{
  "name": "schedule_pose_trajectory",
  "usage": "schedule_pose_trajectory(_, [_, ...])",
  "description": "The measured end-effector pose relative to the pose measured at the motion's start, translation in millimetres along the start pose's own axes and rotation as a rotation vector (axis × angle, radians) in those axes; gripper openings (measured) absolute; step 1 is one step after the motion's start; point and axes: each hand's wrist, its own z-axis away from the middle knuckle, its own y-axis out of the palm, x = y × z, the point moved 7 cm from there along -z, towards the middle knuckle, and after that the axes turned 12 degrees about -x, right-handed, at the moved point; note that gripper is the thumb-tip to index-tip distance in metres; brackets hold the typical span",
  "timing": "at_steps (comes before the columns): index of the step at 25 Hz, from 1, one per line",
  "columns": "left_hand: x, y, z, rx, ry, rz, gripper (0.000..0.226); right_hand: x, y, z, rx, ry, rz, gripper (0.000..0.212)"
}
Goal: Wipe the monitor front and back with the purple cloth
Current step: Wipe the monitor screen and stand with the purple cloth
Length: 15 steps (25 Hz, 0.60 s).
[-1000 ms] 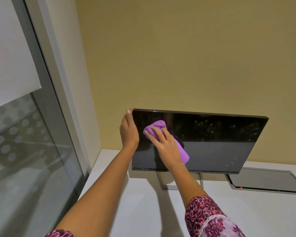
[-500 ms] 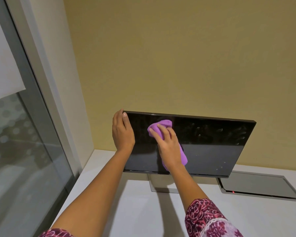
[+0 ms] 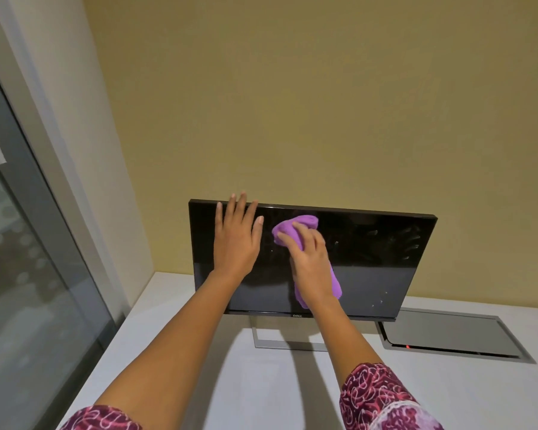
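A black flat monitor [image 3: 376, 259] stands on a silver stand [image 3: 267, 341] on the white desk, its dark screen facing me with smudges on the right half. My right hand [image 3: 311, 268] presses a crumpled purple cloth [image 3: 295, 226] against the upper middle of the screen; the cloth's tail hangs below my palm. My left hand [image 3: 235, 240] lies flat on the screen's left part, fingers apart and reaching over the top edge. The monitor's back is hidden.
The white desk [image 3: 261, 392] runs to a yellow wall behind the monitor. A grey cable hatch [image 3: 444, 335] with a red light sits in the desk at the right. A glass window with a grey frame [image 3: 41, 212] borders the desk on the left.
My left hand left the monitor's left edge and now lies flat on the screen, further right. My right hand and the cloth shifted right across the screen.
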Motion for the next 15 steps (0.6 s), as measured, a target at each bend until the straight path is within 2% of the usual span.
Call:
schedule_pose_trajectory(1, [-10,4,-2,0.027,0.029,0.023,0.062,-5,0,4,0.011,-0.043,0.023,0.074])
schedule_pose_trajectory(2, [-18,8,-3,0.052,0.054,0.046,0.063,-17,-2,6,-0.006,0.007,0.010,0.069])
schedule_pose_trajectory(3, [-25,12,-3,0.068,0.075,0.064,0.063,-35,-9,5,-0.055,0.166,-0.029,0.061])
schedule_pose_trajectory(5, [-34,16,-2,0.071,0.102,0.078,0.059,-78,-27,8,-0.246,0.622,-0.089,0.046])
schedule_pose_trajectory(6, [-37,17,-3,0.057,0.104,0.079,0.058,-90,-36,11,-0.360,0.773,-0.081,0.043])
schedule_pose_trajectory(7, [-39,17,-3,0.038,0.095,0.080,0.056,-94,-40,10,-0.406,0.831,-0.049,0.042])
schedule_pose_trajectory(9, [-40,17,-3,0.006,0.069,0.082,0.053,-85,-32,3,-0.316,0.690,-0.015,0.047])
schedule_pose_trajectory(13, [-41,16,-2,-0.043,0.013,0.100,0.050,-44,-6,10,-0.007,0.121,0.033,0.078])
schedule_pose_trajectory(14, [-42,15,-1,-0.058,0.001,0.106,0.049,-47,-5,12,0.005,0.078,0.047,0.079])
schedule_pose_trajectory(15, [-43,14,0,-0.073,-0.008,0.106,0.047,-56,-8,11,-0.025,0.119,0.032,0.072])
